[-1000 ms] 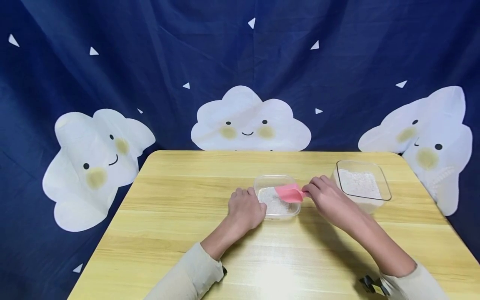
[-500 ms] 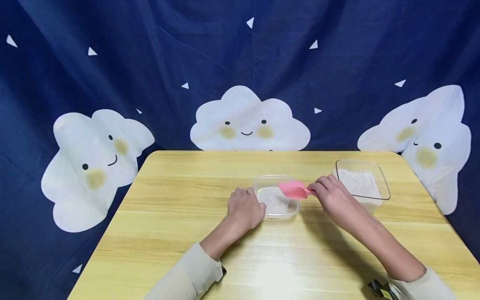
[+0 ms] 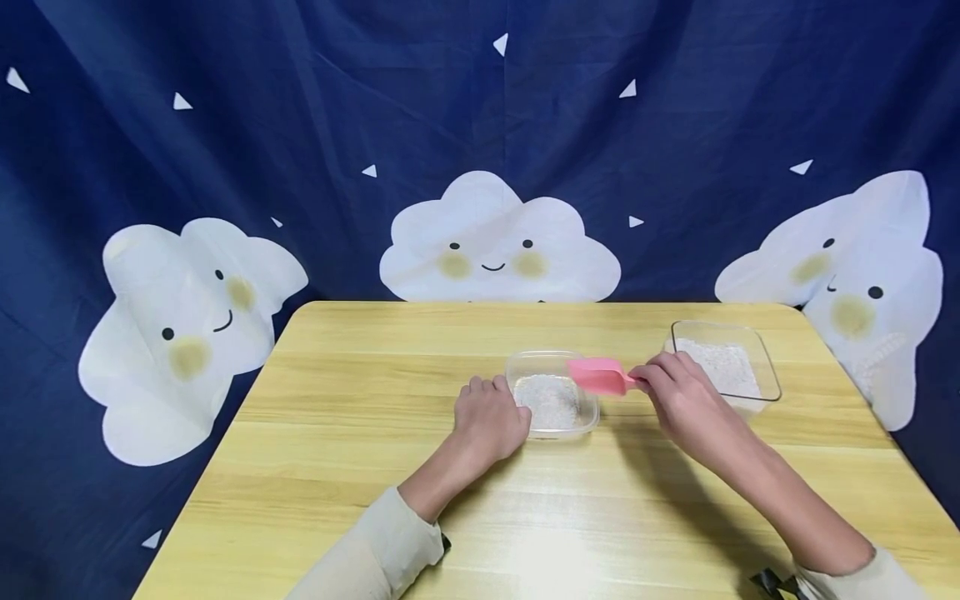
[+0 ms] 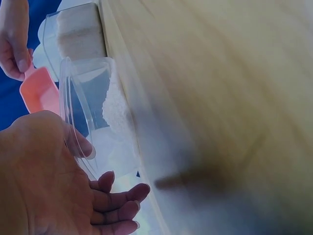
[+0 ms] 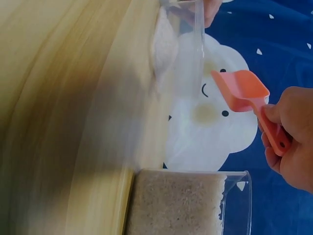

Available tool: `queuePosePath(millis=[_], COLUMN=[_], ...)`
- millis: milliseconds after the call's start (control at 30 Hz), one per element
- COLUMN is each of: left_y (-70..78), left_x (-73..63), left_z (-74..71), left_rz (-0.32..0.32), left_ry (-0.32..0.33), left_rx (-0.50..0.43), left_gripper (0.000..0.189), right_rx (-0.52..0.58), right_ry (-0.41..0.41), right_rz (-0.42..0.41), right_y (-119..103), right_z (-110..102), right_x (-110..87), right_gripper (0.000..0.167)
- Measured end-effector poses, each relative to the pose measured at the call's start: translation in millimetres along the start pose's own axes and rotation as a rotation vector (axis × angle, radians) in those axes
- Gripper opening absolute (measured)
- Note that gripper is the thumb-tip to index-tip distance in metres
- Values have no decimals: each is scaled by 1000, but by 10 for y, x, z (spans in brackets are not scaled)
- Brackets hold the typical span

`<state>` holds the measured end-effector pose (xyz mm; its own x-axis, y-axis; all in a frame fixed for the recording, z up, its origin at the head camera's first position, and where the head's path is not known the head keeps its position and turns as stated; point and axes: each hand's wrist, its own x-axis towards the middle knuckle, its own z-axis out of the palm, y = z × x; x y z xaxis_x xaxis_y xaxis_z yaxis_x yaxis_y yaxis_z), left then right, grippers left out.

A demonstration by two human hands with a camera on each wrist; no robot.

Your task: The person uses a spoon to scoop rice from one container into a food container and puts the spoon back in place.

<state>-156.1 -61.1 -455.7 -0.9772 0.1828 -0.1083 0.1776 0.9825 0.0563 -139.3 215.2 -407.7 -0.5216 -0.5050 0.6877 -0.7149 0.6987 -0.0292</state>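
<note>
My left hand (image 3: pixel 491 421) holds the left rim of a small clear plastic container (image 3: pixel 555 434), the thumb lying over its edge in the left wrist view. White rice (image 3: pixel 546 402) covers the container's bottom. Above the container's right side is a pink scoop (image 3: pixel 598 377), its handle pinched by my right hand (image 3: pixel 686 400). Seen from the right wrist, the scoop's bowl (image 5: pixel 247 85) shows no grains, and the fingers curl around the handle (image 5: pixel 271 129). My right forearm partly covers a larger clear box (image 3: pixel 771 367), which holds more rice (image 5: pixel 171 203).
Both containers stand on a light wooden table (image 3: pixel 360 400), the larger one at the back right. Behind the table's far edge hangs a dark blue curtain (image 3: pixel 435 92) printed with white clouds.
My right hand and the scoop have moved right and slightly up, from over the middle of the small container to its right edge. The left hand and both containers have stayed put.
</note>
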Motion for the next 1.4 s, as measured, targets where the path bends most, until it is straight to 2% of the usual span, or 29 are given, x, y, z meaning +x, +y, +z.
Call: queuePosePath(millis=[267,333,433,633,967,1167,1267,1400], left_y=[-4,-4,-3,7,-5,-2,-2,-8], left_x=[12,15,17,12,4,-7,-9,-9], left_z=[9,10,10,-7,-1,-19,-14,4], left_rz=[1,2,3,8,5,7,8,9], left_ry=[2,1,-1,-7,-10,-12,-11,3], left_rx=[-14,-14,-16,-23,-22,-11,-13,-13], left_gripper=[46,46,45,44,42,42,42,42], right_rx=[27,30,30,20,57,78,82,68], right_ry=[-5,-14,-18,-1,12,36,45,49], right_rz=[51,67,95,153,201,216,236,273], right_y=[61,79,100,134,159,218,238,255], right_z=[-96,-130,-183,-264,-306,-368,-401,-459], right_x=[-28,-40,-54,-83,-194,-260,-283,-303], right_gripper=[45,35,12,33,33,10,10,27])
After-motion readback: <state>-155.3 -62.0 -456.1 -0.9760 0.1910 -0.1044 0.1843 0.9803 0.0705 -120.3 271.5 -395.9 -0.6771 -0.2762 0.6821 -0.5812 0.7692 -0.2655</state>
